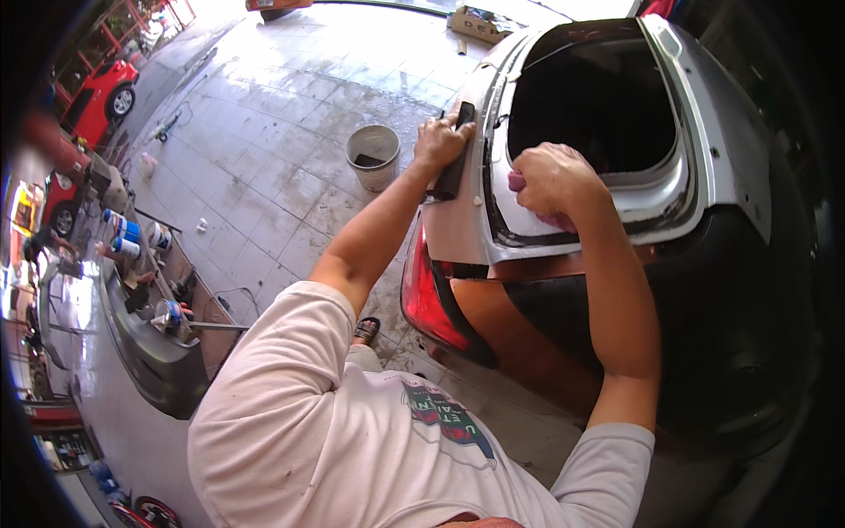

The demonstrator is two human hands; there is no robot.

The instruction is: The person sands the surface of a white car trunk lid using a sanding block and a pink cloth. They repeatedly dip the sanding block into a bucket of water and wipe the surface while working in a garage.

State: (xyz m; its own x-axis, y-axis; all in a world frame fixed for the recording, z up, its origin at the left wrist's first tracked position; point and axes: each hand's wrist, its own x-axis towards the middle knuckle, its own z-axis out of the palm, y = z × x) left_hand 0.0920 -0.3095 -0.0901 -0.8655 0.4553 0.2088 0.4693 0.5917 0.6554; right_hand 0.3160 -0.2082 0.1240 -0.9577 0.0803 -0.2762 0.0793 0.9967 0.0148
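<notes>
My left hand [443, 141] is wrapped round a long black block [451, 179], which lies along the silver side panel [471, 220] of a car. My right hand [559, 180] grips a purplish-red cloth or sponge [554, 218], mostly hidden under the fingers. It presses on the silver frame [616, 211] below the dark rear window opening [598, 97]. Dark patches mark the paint along that frame. Below my left hand, a red tail light [429, 299] sits at the car's corner.
Left of the car, a grey bucket [372, 150] stands on the wet tiled floor [290, 132] with something dark inside. A workbench [198, 299] holds several paint cans and a dark bumper [150, 361]. Red cars [110, 97] stand farther left. A cardboard box [480, 26] lies beyond the car.
</notes>
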